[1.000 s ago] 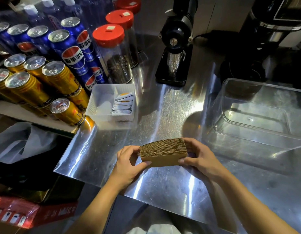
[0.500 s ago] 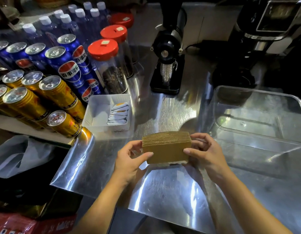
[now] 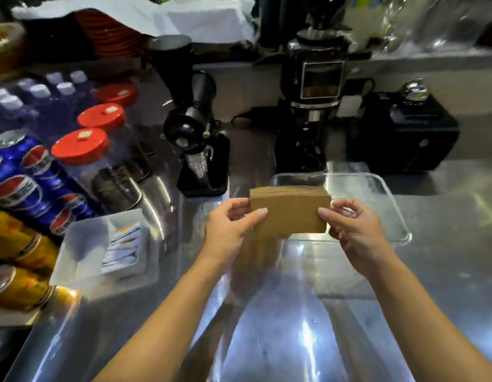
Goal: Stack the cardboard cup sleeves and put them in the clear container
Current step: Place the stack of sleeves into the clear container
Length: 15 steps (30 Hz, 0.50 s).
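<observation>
A thick stack of brown cardboard cup sleeves [image 3: 290, 213] is held upright in the air between both hands. My left hand [image 3: 229, 230] pinches its left end, thumb on the front face. My right hand [image 3: 355, 230] pinches the right end the same way. The stack hovers over the near left part of the clear container [image 3: 388, 205], which stands on the steel counter [image 3: 280, 326] just behind the hands. The container's near wall is partly hidden by the stack and my right hand.
A white tray of sachets [image 3: 82, 252] sits at the left, with blue cans [image 3: 21, 186] and gold cans [image 3: 18, 288] beyond it. Red-lidded jars [image 3: 82, 147], a black grinder [image 3: 198, 150] and coffee machines [image 3: 316, 111] line the back.
Both hands have lifted the sleeve stack off the counter and carried it forward and right, over the clear container's near edge. The head camera has tilted up.
</observation>
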### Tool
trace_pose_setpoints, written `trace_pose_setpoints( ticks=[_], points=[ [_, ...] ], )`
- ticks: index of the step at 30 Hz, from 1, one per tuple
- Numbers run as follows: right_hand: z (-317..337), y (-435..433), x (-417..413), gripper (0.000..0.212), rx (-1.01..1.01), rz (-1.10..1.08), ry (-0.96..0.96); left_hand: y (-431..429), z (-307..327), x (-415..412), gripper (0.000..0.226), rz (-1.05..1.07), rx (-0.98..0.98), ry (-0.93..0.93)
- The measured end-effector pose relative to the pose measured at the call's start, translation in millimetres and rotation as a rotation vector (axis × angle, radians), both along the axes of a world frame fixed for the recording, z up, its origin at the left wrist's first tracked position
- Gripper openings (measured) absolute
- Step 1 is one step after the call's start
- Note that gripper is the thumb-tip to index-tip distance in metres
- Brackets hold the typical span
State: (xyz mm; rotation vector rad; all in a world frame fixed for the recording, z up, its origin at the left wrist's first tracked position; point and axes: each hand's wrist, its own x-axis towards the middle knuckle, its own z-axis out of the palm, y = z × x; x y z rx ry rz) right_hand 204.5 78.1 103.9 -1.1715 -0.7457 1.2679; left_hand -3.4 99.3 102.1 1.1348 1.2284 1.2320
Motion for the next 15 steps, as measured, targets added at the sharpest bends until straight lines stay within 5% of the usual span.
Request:
trace_pose_setpoints(
  ticks=[9, 15],
  points=[
    [-8.8, 44.3, 72.2, 0.036, -0.331, -0.074, 0.102, 56.1, -12.4, 92.4, 0.024, 0.069, -0.196, 0.053],
    [-28.2, 71.3, 85.7, 0.022, -0.458, -0.034, 0.091, 86.3, -24.7, 116.6, 0.034, 0.127, -0.275, 0.42]
  ],
)
